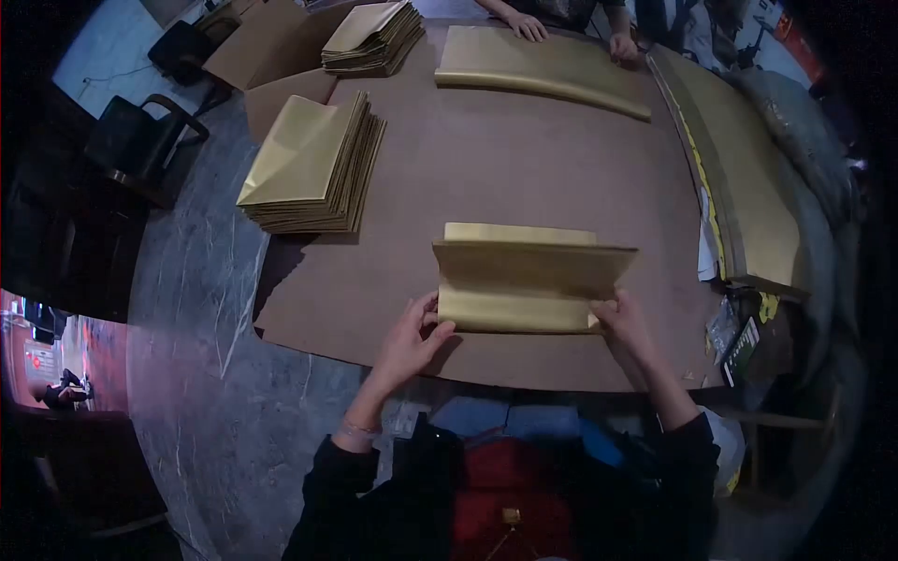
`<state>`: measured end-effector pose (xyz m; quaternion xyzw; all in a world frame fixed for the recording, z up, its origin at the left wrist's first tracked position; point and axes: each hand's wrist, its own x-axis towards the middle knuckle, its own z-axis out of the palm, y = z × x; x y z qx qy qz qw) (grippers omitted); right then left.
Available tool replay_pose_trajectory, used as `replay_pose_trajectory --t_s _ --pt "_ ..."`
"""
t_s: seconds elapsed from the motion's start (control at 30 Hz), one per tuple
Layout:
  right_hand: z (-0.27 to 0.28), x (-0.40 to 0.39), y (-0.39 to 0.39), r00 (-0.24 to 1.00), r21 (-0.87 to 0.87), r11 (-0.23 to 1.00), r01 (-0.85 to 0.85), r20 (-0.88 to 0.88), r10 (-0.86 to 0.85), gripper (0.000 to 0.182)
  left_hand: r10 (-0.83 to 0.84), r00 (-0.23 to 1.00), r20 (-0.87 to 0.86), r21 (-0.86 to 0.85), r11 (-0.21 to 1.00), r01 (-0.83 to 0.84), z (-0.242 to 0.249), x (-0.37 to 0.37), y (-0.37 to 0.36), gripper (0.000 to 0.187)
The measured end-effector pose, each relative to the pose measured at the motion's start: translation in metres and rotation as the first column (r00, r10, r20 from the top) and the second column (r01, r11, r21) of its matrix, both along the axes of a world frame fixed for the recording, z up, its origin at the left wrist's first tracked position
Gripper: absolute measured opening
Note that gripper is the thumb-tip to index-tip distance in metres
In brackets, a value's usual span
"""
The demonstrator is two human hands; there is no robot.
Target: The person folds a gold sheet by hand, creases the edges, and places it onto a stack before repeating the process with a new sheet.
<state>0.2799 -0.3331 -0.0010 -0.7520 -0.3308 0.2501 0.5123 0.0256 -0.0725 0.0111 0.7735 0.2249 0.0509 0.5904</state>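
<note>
I log one gold, folded paper sheet [514, 313] on brown cardboard [514, 164]. Right hand [626, 323]: pinching its right end. Left hand [408, 338]: thumb and fingers parted, at its left end.

Small hand-work workshop is being suggested: folded gold piece [514, 316] is being handled at near edge of brown worktable [468, 159], long gold sheet [543, 65] is being touched by second person [567, 11] at far edge. Gold stacks [295, 154] are being kept toward left edge, bulk gold pile [748, 159] along right edge.
</note>
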Motion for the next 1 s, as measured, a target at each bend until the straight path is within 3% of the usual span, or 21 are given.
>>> replay_pose_trajectory --t_s 0.03,0.1,0.13,0.2,0.27,0.3,0.33,0.37,0.4,0.53,0.63,0.7,0.93,1.0 --pt "0.013 -0.006 0.007 0.918 -0.156 0.979 0.134 -0.353 -0.182 0.044 0.075 0.997 0.015 0.059 0.995 -0.075 -0.006 0.004 -0.010 0.053" --pt "0.009 -0.006 0.005 0.897 -0.164 0.978 0.129 -0.402 -0.186 0.051 0.333 0.937 0.108 0.156 0.925 -0.347 -0.014 0.010 -0.027 0.045" --pt "0.035 -0.019 0.013 0.891 -0.168 0.973 0.156 -0.402 -0.212 0.052 0.325 0.944 0.066 0.326 0.887 -0.328 0.009 0.015 -0.035 0.040" --pt "0.041 -0.026 0.013 0.882 -0.176 0.967 0.185 -0.404 -0.242 0.054 0.367 0.925 0.094 0.380 0.846 -0.374 -0.004 0.018 -0.041 0.040" --pt "0.018 -0.025 0.005 0.971 -0.236 0.942 0.237 0.061 -0.229 0.055 0.423 0.902 0.085 0.459 0.787 -0.412 -0.004 0.017 -0.044 0.039" --pt "0.040 -0.037 0.013 0.951 -0.353 0.895 0.271 -0.045 -0.306 0.047 0.419 0.904 0.085 0.460 0.788 -0.408 -0.010 0.017 -0.044 0.039" --pt "0.039 -0.039 0.013 0.949 -0.354 0.894 0.275 -0.047 -0.311 0.047 0.412 0.895 0.172 0.541 0.719 -0.435 -0.019 0.017 -0.043 0.039" --pt "0.037 -0.041 0.012 0.961 -0.288 0.917 0.275 0.110 -0.253 0.040 0.393 0.884 0.255 0.611 0.642 -0.462 -0.026 0.015 -0.043 0.039" --pt "0.035 -0.043 0.010 0.943 -0.225 0.938 0.262 0.267 -0.199 0.033 0.387 0.888 0.248 0.612 0.648 -0.453 -0.025 0.014 -0.045 0.039" --pt "0.016 -0.046 -0.001 0.945 -0.114 0.950 0.289 0.193 -0.264 0.026 0.403 0.900 0.166 0.590 0.691 -0.418 -0.016 0.010 -0.048 0.036" --pt "0.010 -0.052 -0.005 0.910 -0.135 0.931 0.339 0.299 -0.288 0.025 0.427 0.890 0.162 0.589 0.682 -0.435 -0.008 0.008 -0.052 0.034" --pt "0.013 -0.057 -0.003 0.841 -0.137 0.932 0.335 0.490 -0.230 0.023 0.432 0.893 0.124 0.568 0.707 -0.421 -0.009 0.002 -0.051 0.035" --pt "0.008 -0.063 -0.010 0.753 -0.162 0.943 0.290 0.647 -0.120 0.023 0.455 0.878 0.151 0.527 0.714 -0.461 -0.006 0.003 -0.051 0.032" --pt "0.009 -0.064 -0.008 0.759 -0.283 0.903 0.323 0.647 -0.068 0.025 0.453 0.881 0.136 0.555 0.702 -0.446 -0.008 0.005 -0.049 0.031"
